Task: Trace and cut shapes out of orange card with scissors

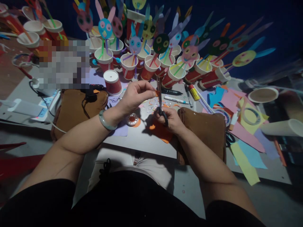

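Note:
My right hand (171,120) grips a pair of scissors (160,94) by dark handles, blades pointing up and away from me. My left hand (137,94), with a bangle on its wrist, pinches a small piece of orange paper (157,93) beside the blades. Whether the blades touch the paper I cannot make out. Under the hands lie orange paper (163,134) and small cut scraps (152,105). A round white ring with holes (133,119) rests on the table near my left wrist.
Behind stand several red paper cups (151,71) with rabbit-faced paper figures. One cup (112,82) sits upside down. Markers (176,100) and a glue stick (194,92) lie beyond my hands. Brown pads (202,129) flank me; coloured paper (233,101) and a tape roll (251,115) are right.

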